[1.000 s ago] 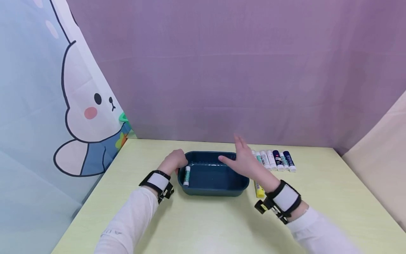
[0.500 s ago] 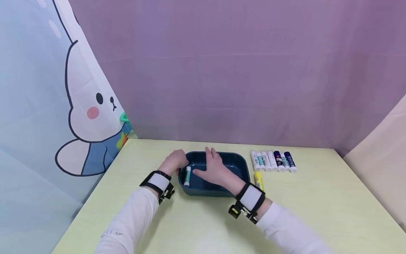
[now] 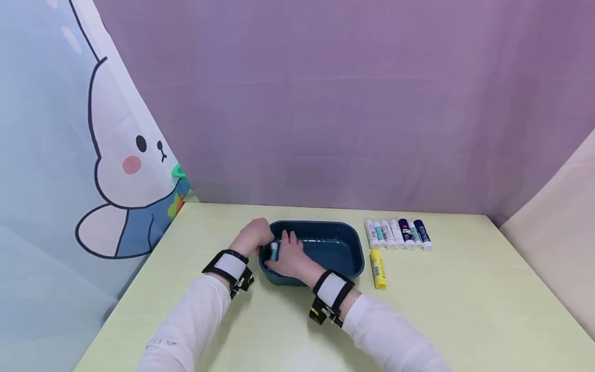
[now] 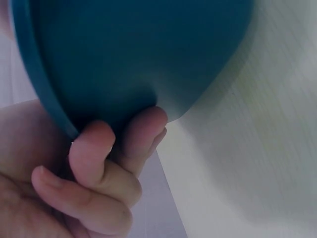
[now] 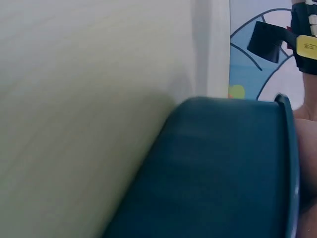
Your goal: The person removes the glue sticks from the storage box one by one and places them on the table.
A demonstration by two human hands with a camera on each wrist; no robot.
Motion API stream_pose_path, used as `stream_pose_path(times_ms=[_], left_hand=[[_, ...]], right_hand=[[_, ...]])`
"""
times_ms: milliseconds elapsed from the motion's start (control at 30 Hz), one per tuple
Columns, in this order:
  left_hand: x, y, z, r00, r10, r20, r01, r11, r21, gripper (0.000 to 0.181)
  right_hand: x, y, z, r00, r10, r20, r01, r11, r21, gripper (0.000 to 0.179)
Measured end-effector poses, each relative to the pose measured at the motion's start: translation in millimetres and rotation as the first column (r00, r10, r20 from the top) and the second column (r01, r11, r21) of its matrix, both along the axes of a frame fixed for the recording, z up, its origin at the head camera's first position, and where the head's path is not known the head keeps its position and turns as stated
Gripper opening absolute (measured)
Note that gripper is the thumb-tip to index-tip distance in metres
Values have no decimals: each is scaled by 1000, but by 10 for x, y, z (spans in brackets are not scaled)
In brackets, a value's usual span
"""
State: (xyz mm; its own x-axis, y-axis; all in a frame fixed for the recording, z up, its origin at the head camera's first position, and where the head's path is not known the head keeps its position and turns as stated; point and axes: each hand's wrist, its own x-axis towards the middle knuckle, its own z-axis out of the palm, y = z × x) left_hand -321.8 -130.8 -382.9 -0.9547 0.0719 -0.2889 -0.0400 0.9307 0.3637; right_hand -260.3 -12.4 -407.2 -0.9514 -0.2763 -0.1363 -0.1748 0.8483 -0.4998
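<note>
A dark blue rectangular plastic tray (image 3: 332, 254) stands on the table. My left hand (image 3: 254, 233) grips its rim at the back left corner; the left wrist view shows curled fingers (image 4: 94, 153) against the outer wall. Inside, along the left end, lies a white and green glue stick (image 3: 273, 251). My right hand (image 3: 293, 258) is in the tray just right of this stick, fingers extended and thumb near its lower end. Whether they touch is unclear. In the right wrist view the tray wall (image 5: 213, 163) hides most of that hand.
Right of the tray, several glue sticks (image 3: 395, 235), white, green and dark blue, lie side by side in a row. A yellow glue stick (image 3: 378, 269) lies in front of them. Behind the table (image 3: 465, 289) hangs a purple cloth (image 3: 325, 113).
My right hand has moved left from over the tray's right end, down to the glue stick inside, uncovering the yellow stick and the row. My left hand stays on the rim.
</note>
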Motion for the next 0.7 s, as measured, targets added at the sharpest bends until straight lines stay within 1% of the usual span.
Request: stream_pose_path(times_ms=[167,400,500,567,700], left_hand=[[6,-7,0,1000,3,0,-3,1000,4,32],[7,-9,8,1000,12,9,-12,1000,25,28],[6,-6,12,1000,3,5,-3,1000,23,29],[7,-6,12,1000,0,5,0,1000,21,30],[10,-7,16,1000,-3,6,2,1000,22,31]], right_hand=[[-31,-98,-38,1000,14,-2,-14,999,45,85],[-47,-192,-34,997,-65,29,62,995,76,84],[-65,-205,-53,997,-80,2,80,992,100,82],[-78,-206,-70,997,-77,-23,79,990,114,81],[-114,-208,-100,997,-39,-66,47,991,126,74]])
